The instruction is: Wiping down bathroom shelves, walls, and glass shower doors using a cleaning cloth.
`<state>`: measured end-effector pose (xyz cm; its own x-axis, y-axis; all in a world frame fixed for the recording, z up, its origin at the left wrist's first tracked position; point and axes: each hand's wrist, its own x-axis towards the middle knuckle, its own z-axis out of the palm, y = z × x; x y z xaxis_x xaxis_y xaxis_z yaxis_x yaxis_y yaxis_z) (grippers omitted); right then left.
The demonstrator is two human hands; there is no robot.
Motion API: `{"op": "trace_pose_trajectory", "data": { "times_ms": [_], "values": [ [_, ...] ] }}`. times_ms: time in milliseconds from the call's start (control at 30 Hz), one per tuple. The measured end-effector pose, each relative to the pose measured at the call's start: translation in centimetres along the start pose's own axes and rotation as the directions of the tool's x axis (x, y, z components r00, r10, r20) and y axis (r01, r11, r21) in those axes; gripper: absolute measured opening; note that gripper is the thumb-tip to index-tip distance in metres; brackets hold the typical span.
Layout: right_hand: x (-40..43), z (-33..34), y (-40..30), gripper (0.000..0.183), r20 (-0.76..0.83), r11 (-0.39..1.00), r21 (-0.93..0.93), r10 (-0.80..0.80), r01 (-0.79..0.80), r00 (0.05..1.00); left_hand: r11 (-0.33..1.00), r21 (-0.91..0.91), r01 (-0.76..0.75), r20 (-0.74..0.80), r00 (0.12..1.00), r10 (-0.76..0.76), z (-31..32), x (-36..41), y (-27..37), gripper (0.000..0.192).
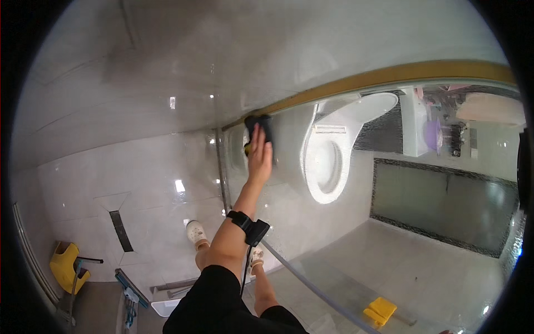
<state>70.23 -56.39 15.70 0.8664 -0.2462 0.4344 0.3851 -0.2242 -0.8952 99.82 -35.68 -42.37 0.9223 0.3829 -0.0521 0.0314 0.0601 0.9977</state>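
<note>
My left hand [260, 160] reaches forward and presses a black pad or cloth [258, 125] with a bit of yellow at its side. The fingers lie over the pad, against the wet glass panel close to its brassy edge strip [367, 78]. A black band with a small device [250, 228] is strapped around the forearm, and a cable runs down from it. My right hand is out of view; a tiny skin-toned patch at the bottom right edge is too small to tell. Through the glass, a white toilet [327, 167] with its lid raised shows.
A floor drain [121, 231] lies left of my clogs [196, 232]. At the lower left are a yellow bucket [63, 267], squeegee-like tools [131, 288] and a white tray [164, 308]. A grey glass edge [306, 284] runs diagonally past my legs. A yellow cloth [380, 309] is at the lower right.
</note>
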Motion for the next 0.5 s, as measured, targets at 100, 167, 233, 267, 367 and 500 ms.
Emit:
{"op": "trace_pose_trajectory", "data": {
  "times_ms": [100, 167, 233, 267, 367, 500],
  "values": [
    [0.1, -1.0, -0.4, 0.070, 0.023, 0.999, -0.028, 0.033, -0.032, 0.999, 0.963, 0.040, 0.267, 0.010, 0.963, -0.268, 1.8, -7.7, -7.0, 0.056],
    [0.2, -1.1, -0.8, 0.071, 0.039, 0.997, -0.035, 0.070, -0.069, 0.997, 0.915, 0.064, 0.398, 0.007, 0.917, -0.399, 3.1, -16.5, -9.2, 0.058],
    [0.6, -1.2, -0.3, 0.072, 0.055, 0.994, -0.010, 0.111, -0.110, 0.992, 0.851, 0.088, 0.517, 0.002, 0.855, -0.519, 2.6, -25.4, -11.7, 0.063],
    [0.6, -1.1, -0.4, 0.072, 0.062, 0.993, -0.024, 0.115, -0.113, 0.991, 0.772, 0.066, 0.633, 0.037, 0.771, -0.635, 3.5, -27.2, -10.5, 0.066],
    [0.5, -1.3, -0.6, 0.074, 0.095, 0.990, -0.039, 0.135, -0.132, 0.986, 0.698, 0.046, 0.715, 0.079, 0.694, -0.716, 4.1, -26.6, -6.4, 0.072],
    [0.2, -2.4, -0.6, 0.077, 0.108, 0.991, -0.027, 0.136, -0.134, 0.985, 0.898, 0.140, 0.418, 0.092, 0.897, -0.432, 3.1, -18.6, 2.3, 0.067]
  ]
}}
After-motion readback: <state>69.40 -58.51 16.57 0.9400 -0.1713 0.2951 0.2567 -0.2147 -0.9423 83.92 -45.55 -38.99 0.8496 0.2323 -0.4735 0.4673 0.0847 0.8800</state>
